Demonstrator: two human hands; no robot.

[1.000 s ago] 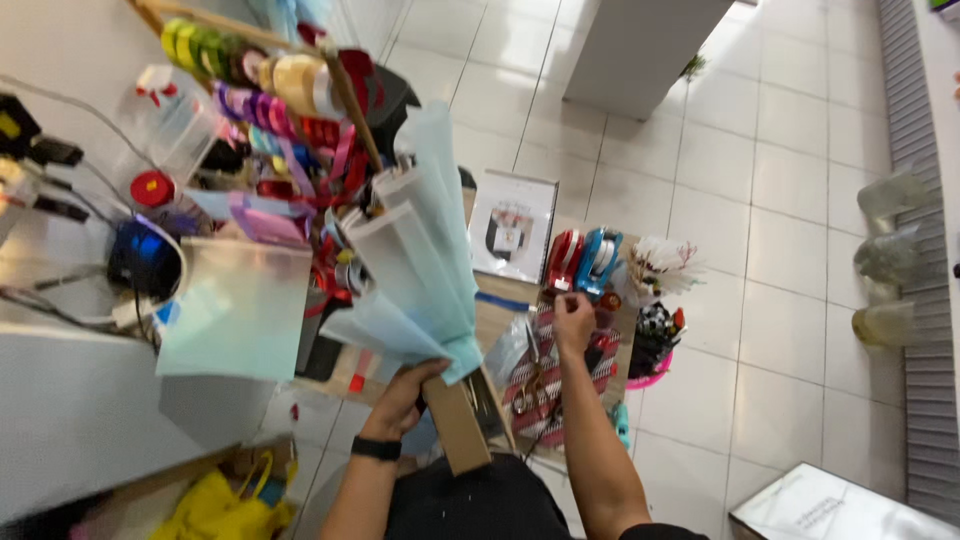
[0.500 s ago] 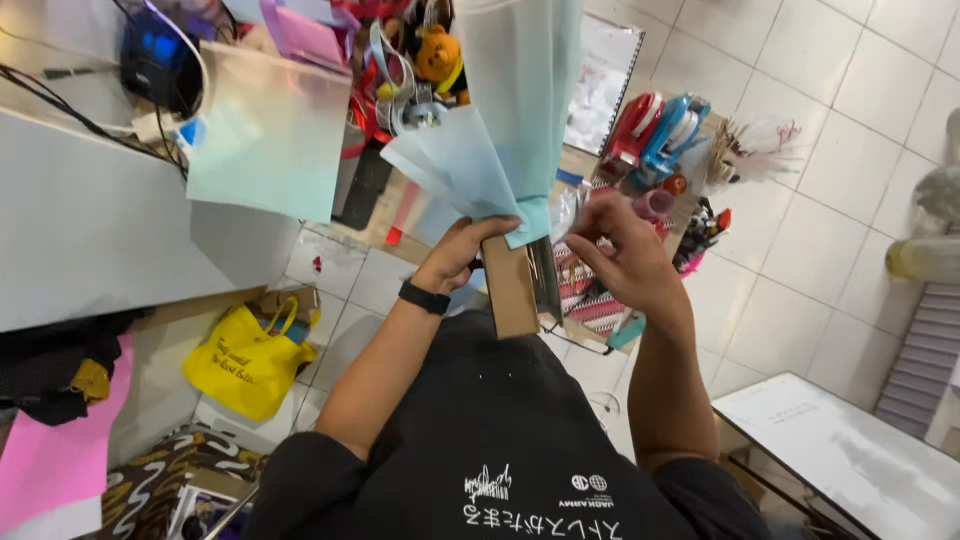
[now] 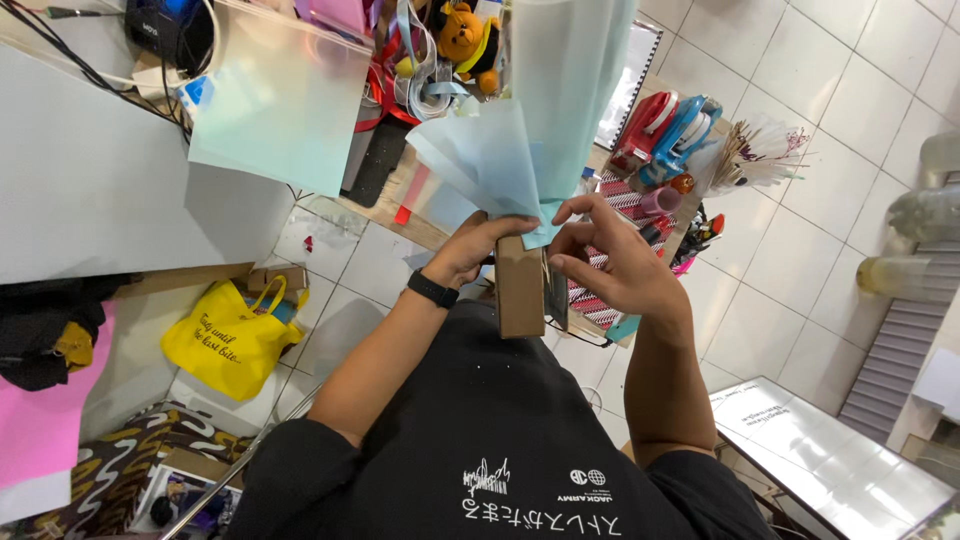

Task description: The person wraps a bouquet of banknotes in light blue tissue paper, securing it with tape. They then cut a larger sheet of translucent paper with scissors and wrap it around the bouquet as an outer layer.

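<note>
My left hand (image 3: 478, 246) grips the gathered base of a fan of pale blue paper sheets (image 3: 520, 140) together with the top of a brown cardboard box (image 3: 520, 286) that hangs down against my black shirt. A black band sits on that wrist. My right hand (image 3: 612, 260) is beside it on the right, fingers curled and touching the lower edge of the blue paper at the box top. The sheets spread upward past the frame's top edge.
A white worktable (image 3: 100, 190) at the left carries a loose pale blue sheet (image 3: 280, 100) and cables. Beyond are ribbons, a teddy bear (image 3: 466, 32) and red and blue tape dispensers (image 3: 668, 125). A yellow bag (image 3: 232, 338) stands on the tiled floor.
The view has tilted down and closer to my body. My right hand came back from the shelf of ribbons to the base of the blue paper bundle.
</note>
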